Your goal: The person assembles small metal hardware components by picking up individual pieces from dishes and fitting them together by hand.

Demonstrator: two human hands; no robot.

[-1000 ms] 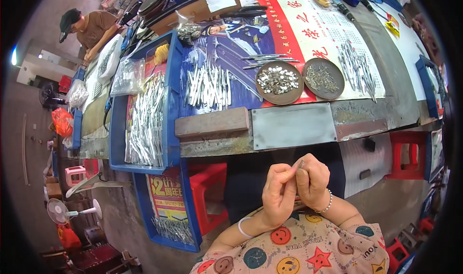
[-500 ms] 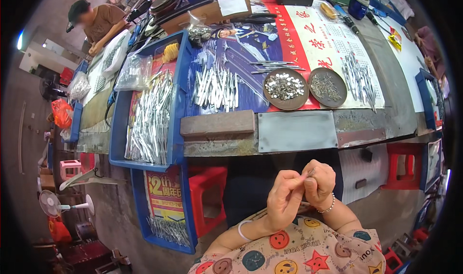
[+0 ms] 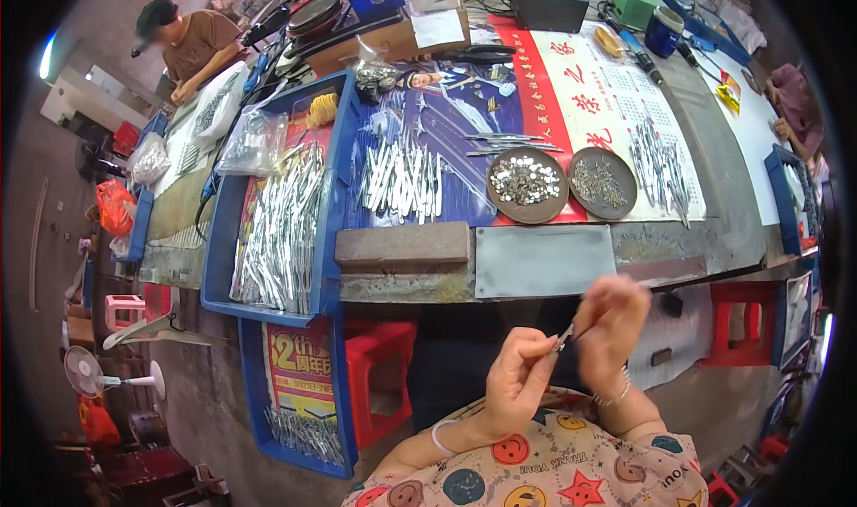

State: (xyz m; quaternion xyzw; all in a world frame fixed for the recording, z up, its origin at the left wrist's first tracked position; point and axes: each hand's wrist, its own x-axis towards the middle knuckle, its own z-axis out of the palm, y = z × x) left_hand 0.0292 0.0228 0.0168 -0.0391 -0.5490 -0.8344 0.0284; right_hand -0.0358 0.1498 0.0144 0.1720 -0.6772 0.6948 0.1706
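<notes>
My left hand point(image 3: 518, 378) pinches a small, slim metal piece point(image 3: 562, 337) between thumb and fingertips, in front of my body below the table edge. Close beside it on the right is my right hand point(image 3: 611, 328), raised and smeared by motion, so its fingers cannot be read. Beyond both hands, on the table, stand a brown dish point(image 3: 494, 205) of small shiny discs and another brown dish point(image 3: 632, 205) of tiny metal parts. Slim metal pieces point(image 3: 402, 181) lie in a pile to the left, and more slim pieces point(image 3: 659, 170) lie at the right.
A blue tray point(image 3: 332, 186) full of metal strips stands on the left, with a lower blue tray point(image 3: 259, 418) beneath it. Along the table's front edge lie a brown block point(image 3: 402, 244) and a grey metal plate point(image 3: 544, 261). Another person point(image 3: 192, 47) sits at the far left.
My right hand has come away from the left, moving up and to the right. The metal piece in my left fingers now shows. The view has shifted slightly.
</notes>
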